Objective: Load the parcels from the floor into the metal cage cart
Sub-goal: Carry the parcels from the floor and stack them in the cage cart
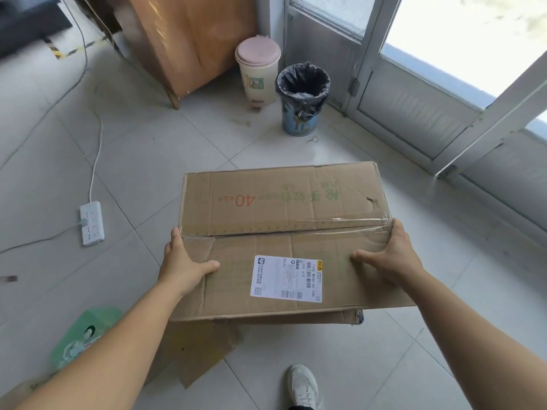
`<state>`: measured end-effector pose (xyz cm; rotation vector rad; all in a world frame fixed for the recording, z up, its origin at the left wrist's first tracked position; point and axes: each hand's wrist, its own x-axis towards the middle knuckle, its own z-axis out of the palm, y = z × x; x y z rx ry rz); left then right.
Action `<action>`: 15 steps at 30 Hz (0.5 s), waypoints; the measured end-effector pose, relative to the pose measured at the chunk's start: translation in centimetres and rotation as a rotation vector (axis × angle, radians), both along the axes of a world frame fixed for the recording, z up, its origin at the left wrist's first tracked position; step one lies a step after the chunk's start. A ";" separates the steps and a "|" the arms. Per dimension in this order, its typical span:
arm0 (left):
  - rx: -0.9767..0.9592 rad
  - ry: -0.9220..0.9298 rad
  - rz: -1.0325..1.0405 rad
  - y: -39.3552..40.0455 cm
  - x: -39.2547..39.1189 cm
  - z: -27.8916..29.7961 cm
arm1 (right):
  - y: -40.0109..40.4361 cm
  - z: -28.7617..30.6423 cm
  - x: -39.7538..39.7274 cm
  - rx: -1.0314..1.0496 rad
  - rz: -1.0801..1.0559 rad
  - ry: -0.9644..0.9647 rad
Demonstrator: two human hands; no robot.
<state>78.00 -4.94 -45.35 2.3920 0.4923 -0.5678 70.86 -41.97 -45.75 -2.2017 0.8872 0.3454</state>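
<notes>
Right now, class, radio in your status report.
Left hand and right hand gripping cardboard parcel by its sides. Cage cart not in view. Power strip on floor, left.

- The left hand (185, 266) is near the left side of the view. Its thumb lies flat, pointing right, and its fingers curl down out of sight.
- The right hand (390, 257) is on the right side. Its thumb lies flat, pointing left, and its fingers curl down out of sight too.
- Both bare arms reach from the near edge toward the far side, spread wide apart.
- 1 foot in a white shoe (302, 386) stands near, between the arms.
</notes>
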 end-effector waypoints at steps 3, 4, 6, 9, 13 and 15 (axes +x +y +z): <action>-0.039 -0.047 -0.036 0.4 -1.0 2.6 | 0.7 2.7 -2.0 -0.026 -0.031 -0.042; -0.050 -0.066 -0.052 0.6 -1.4 3.7 | 1.0 3.7 -2.9 -0.030 -0.043 -0.060; -0.065 -0.099 -0.090 0.8 -2.1 5.8 | 1.4 5.8 -4.8 -0.031 -0.070 -0.101; -0.084 -0.148 -0.144 1.6 -3.5 8.9 | 2.6 9.2 -8.1 -0.037 -0.114 -0.153; -0.112 -0.227 -0.226 2.5 -5.5 13.3 | 4.2 14.0 -13.0 -0.077 -0.185 -0.205; -0.129 -0.260 -0.270 2.7 -6.6 15.6 | 4.9 16.3 -15.8 -0.099 -0.217 -0.231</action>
